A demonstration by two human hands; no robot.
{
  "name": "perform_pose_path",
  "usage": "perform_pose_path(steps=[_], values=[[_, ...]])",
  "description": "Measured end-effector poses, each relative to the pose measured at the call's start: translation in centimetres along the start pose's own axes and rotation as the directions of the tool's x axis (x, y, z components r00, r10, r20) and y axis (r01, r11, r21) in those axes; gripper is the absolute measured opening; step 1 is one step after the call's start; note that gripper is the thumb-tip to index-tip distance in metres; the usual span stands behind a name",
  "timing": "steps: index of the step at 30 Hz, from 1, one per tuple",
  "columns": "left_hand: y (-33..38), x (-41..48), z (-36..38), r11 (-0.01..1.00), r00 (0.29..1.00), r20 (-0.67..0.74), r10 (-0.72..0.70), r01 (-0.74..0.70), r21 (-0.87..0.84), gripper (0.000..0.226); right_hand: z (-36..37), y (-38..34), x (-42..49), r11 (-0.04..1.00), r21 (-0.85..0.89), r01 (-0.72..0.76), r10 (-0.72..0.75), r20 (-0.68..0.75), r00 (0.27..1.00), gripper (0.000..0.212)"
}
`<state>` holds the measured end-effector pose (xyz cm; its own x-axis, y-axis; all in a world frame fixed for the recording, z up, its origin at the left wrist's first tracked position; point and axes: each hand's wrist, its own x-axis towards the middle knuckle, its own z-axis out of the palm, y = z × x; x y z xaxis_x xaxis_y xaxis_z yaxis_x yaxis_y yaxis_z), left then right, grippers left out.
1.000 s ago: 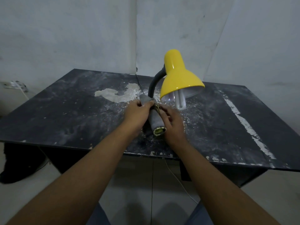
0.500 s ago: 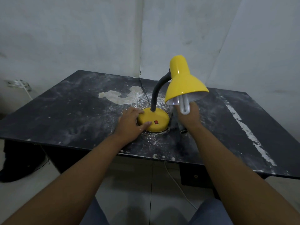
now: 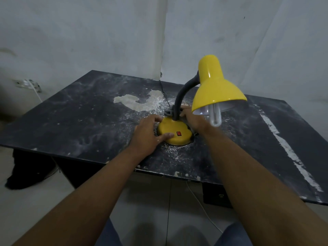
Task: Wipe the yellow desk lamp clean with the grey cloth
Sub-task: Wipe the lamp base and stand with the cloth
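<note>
Lamp [image 3: 215,89] upright on the table [image 3: 74,119], its round base [image 3: 174,133] between the 2 hands. Left hand [image 3: 148,134] flat against the base's left side, fingers spread, thumb lying on the base top just beside the red switch [image 3: 178,133]. Right hand [image 3: 192,118] behind the base on the right, closed on the cloth [image 3: 169,112], which is pressed around the foot of the grey neck [image 3: 181,97]. Shade and bulb [image 3: 215,115] hanging just above the right wrist. Pale patch [image 3: 140,102] of worn surface beyond the left hand; white streak [image 3: 284,144] well off to the right of the right forearm.
</note>
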<state>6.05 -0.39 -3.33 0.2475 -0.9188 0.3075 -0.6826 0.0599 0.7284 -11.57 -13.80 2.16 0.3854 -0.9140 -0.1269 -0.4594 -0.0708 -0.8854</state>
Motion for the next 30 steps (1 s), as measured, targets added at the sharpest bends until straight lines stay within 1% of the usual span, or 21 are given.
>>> perform_pose_path(steps=[3, 5, 7, 9, 13, 15, 16, 19, 21, 23, 25, 26, 28, 29, 30], values=[[0.1, 0.1, 0.1, 1.000, 1.000, -0.012, 0.003, -0.003, 0.002, 0.065, 0.1, 0.2, 0.9, 0.998, -0.037, -0.041, 0.043, 0.067, 0.997, 0.042], [0.1, 0.1, 0.1, 1.000, 1.000, -0.018, 0.007, -0.007, 0.006, 0.064, -0.1, 0.6, 0.9, 0.995, -0.092, -0.039, 0.044, 0.051, 0.998, 0.039], [0.1, 0.0, 0.0, 1.000, 1.000, -0.022, 0.010, -0.010, 0.017, 0.062, -0.2, 1.0, 0.8, 0.990, -0.141, -0.010, 0.016, 0.041, 0.999, 0.038], [0.2, -0.1, -0.1, 0.999, 1.000, -0.026, 0.014, -0.014, 0.029, 0.061, -0.1, 1.1, 0.5, 0.989, -0.146, 0.008, 0.001, 0.060, 0.998, 0.037], [0.3, -0.2, 0.0, 0.998, 0.998, -0.039, 0.041, -0.038, 0.055, 0.058, -0.5, 1.2, -1.1, 0.986, -0.148, 0.078, -0.068, 0.071, 0.995, 0.049], [0.3, -0.3, 0.0, 0.997, 0.998, -0.041, 0.047, -0.044, 0.064, 0.058, -1.2, 1.6, -1.9, 0.972, -0.209, 0.103, -0.099, 0.028, 0.995, 0.034], [0.2, -0.2, 0.0, 0.997, 0.998, -0.043, 0.049, -0.046, 0.067, 0.057, -1.4, 1.9, -2.2, 0.955, -0.273, 0.115, -0.121, -0.006, 0.993, 0.031], [0.0, -0.1, 0.2, 0.996, 0.997, -0.051, 0.055, -0.051, 0.072, 0.056, -1.6, 2.9, -3.5, 0.874, -0.477, 0.094, -0.149, -0.078, 0.986, 0.042], [0.0, -0.2, 0.1, 0.998, 0.998, -0.048, 0.046, -0.043, 0.056, 0.058, -1.2, 3.3, -5.2, 0.805, -0.580, 0.122, -0.218, -0.098, 0.971, 0.038], [0.1, -0.2, 0.1, 0.999, 0.998, -0.043, 0.035, -0.034, 0.034, 0.059, -0.1, 3.4, -6.9, 0.735, -0.659, 0.161, -0.318, -0.126, 0.940, 0.033], [0.1, -0.2, 0.2, 0.998, 0.998, -0.050, 0.047, -0.045, 0.035, 0.050, 1.4, 3.6, -8.3, 0.683, -0.704, 0.194, -0.406, -0.146, 0.902, 0.034], [0.0, -0.2, 0.1, 0.998, 0.996, -0.057, 0.063, -0.062, 0.029, 0.040, 2.2, 3.7, -8.8, 0.677, -0.704, 0.213, -0.433, -0.147, 0.889, 0.035], [-0.2, -0.1, 0.1, 0.996, 0.995, -0.057, 0.082, -0.084, -0.035, 0.020, 3.2, 3.7, -9.4, 0.683, -0.689, 0.241, -0.454, -0.141, 0.880, 0.038], [-0.4, -0.1, 0.0, 0.994, 0.996, -0.046, 0.078, -0.082, -0.070, 0.018, 3.1, 3.6, -9.5, 0.697, -0.672, 0.251, -0.451, -0.138, 0.882, 0.038], [-0.5, -0.2, -0.1, 0.993, 0.997, -0.036, 0.073, -0.076, -0.090, 0.024, 2.8, 3.3, -9.4, 0.724, -0.640, 0.257, -0.441, -0.143, 0.886, 0.039]])
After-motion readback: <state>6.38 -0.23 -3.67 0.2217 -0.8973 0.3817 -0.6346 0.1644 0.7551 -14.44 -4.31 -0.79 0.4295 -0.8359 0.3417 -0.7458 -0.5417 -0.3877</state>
